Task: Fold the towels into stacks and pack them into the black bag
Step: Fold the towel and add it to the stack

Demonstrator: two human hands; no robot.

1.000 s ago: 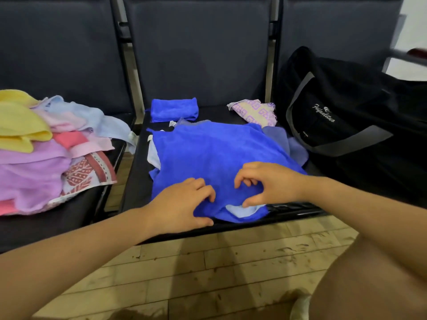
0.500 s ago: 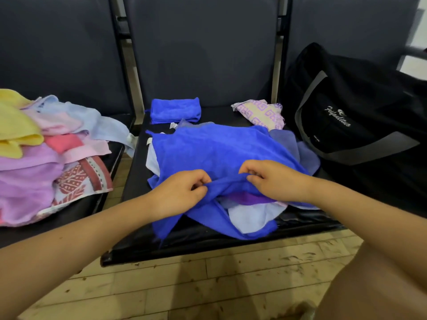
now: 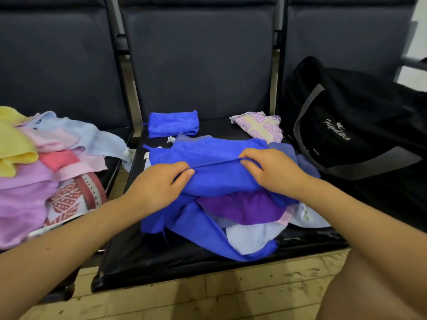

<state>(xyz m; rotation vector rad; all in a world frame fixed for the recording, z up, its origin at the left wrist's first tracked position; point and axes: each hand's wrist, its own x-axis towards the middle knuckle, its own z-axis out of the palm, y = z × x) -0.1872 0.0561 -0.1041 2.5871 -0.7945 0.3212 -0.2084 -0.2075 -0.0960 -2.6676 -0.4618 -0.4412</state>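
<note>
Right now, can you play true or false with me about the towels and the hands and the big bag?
1. Both hands pinch the edge of the blue towel. True: the left hand and the right hand each grip it.
2. The black bag sits on the seat to the left. False: it sits on the right-hand seat.
3. A folded blue towel lies at the back of the middle seat. True.
4. The purple towel lies on top of the blue towel. False: it lies under it.
5. The yellow towel is in the pile on the left seat. True.
</note>
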